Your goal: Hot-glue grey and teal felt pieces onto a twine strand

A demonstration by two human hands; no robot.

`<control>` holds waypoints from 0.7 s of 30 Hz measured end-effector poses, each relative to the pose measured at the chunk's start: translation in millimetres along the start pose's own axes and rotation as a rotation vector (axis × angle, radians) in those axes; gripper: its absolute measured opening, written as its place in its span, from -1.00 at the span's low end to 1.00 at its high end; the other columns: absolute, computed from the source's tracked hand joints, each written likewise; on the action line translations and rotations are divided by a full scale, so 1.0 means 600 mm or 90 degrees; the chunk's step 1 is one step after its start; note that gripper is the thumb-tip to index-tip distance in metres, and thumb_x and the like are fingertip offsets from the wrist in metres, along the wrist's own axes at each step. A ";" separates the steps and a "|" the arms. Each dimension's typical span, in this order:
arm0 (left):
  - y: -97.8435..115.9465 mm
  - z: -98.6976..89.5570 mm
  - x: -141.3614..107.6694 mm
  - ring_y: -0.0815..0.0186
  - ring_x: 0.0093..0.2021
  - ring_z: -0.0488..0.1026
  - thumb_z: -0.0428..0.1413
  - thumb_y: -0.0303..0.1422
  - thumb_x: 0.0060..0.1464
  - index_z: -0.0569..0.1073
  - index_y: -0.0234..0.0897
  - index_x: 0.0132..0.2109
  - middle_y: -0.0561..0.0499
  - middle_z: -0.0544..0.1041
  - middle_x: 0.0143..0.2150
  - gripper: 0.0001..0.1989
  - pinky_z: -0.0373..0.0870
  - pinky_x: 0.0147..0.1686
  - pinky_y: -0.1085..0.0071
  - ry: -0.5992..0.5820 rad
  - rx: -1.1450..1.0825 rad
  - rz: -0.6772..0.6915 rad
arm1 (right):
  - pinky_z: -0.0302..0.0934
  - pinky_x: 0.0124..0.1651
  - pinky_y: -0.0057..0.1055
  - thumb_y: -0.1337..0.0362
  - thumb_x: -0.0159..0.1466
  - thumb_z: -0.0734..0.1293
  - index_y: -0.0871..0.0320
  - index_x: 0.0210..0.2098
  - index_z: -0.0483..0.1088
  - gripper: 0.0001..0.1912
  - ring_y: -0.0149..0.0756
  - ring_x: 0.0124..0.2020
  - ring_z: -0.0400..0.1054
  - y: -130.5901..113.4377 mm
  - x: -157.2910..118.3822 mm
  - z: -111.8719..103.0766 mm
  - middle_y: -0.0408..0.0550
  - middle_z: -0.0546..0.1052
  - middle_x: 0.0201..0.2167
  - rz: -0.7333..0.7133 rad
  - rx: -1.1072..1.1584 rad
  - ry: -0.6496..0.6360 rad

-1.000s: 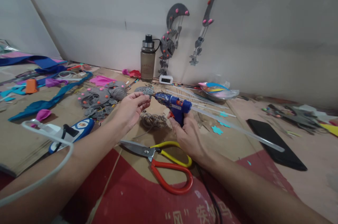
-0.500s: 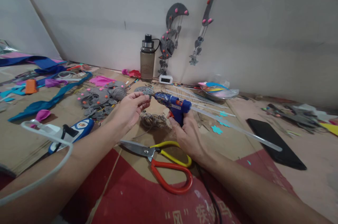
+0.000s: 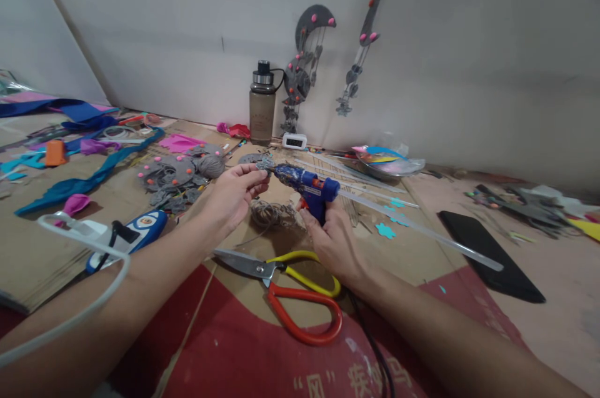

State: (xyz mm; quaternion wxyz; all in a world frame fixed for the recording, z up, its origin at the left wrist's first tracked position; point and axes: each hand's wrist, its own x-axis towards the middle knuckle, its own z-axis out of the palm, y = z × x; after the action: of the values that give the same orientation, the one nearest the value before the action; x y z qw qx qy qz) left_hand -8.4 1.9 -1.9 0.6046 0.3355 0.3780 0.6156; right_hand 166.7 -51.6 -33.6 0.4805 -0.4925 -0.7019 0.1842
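Observation:
My right hand (image 3: 330, 232) is wrapped round the handle of a blue hot glue gun (image 3: 304, 184), its nozzle pointing left. A long clear glue stick (image 3: 422, 230) sticks out of the gun's back end. Between the fingertips of my left hand (image 3: 239, 195) is a small grey felt piece (image 3: 265, 162), right at the nozzle; whether the two touch I cannot tell. Scissors (image 3: 281, 285) with one red and one yellow handle lie below my hands. Thin grey cord (image 3: 267, 213) is coiled beneath the gun.
A bottle (image 3: 262, 104) and a small white digital clock (image 3: 294, 141) stand by the wall. Grey felt pieces with pompoms (image 3: 171, 173) lie left, near a ball of grey yarn (image 3: 210, 165). To the right are blue felt flowers (image 3: 385, 231) and a black phone (image 3: 487, 254).
Both hands have hardly moved; my left fingertips and the felt piece have shifted very slightly to the right at the nozzle. The glue stick's rear end sits marginally further right.

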 end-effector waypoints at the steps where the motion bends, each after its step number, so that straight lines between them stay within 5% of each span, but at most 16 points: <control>1: 0.000 0.000 0.000 0.45 -0.47 0.42 0.30 -0.56 -0.27 0.40 -0.36 -0.45 0.06 0.45 -0.50 -0.78 0.36 -0.37 0.50 0.001 -0.003 0.000 | 0.27 -0.13 -0.18 0.18 0.28 0.19 0.13 -0.18 0.33 -0.80 -0.17 -0.27 0.37 -0.001 0.000 0.000 0.02 0.48 -0.25 0.000 0.001 -0.001; 21: 0.004 0.004 -0.001 0.46 -0.50 0.42 0.23 -0.60 -0.21 0.37 -0.36 -0.43 0.05 0.46 -0.52 -0.81 0.36 -0.40 0.52 0.025 -0.016 -0.020 | 0.26 -0.12 -0.19 0.19 0.28 0.19 0.12 -0.19 0.31 -0.82 -0.18 -0.26 0.36 0.002 -0.002 0.000 0.01 0.47 -0.25 0.001 0.017 -0.002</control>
State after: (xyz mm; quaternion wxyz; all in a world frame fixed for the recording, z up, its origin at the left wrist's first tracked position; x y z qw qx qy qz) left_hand -7.6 1.3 1.6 0.6105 0.3097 0.3874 0.6175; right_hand 167.3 -52.3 -35.2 0.4859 -0.4861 -0.6997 0.1949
